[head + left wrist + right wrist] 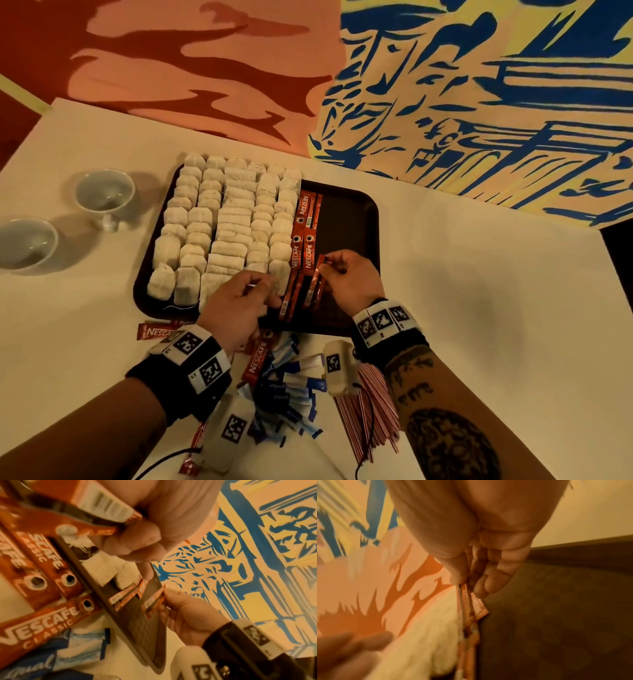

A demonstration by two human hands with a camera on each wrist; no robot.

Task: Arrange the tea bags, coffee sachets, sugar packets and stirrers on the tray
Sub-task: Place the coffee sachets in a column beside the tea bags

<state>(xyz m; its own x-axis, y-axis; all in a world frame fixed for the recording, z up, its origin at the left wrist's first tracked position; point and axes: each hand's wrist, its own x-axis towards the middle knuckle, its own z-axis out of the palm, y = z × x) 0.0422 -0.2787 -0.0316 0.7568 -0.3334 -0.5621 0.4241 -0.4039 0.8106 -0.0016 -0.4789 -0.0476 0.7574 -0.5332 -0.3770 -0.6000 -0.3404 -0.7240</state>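
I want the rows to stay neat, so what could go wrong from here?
The left hand hovers over the tea bags and could nudge their rows. The right hand pinches a coffee sachet that stands tilted; it may land askew. Sugar packets and stirrers still need room on the tray.

Stirrers — partly under right forearm

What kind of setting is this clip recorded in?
Probably a café or hospitality refreshment station: a tray filled with tea bags and coffee sachets, cups beside it, and a painted mural wall behind.
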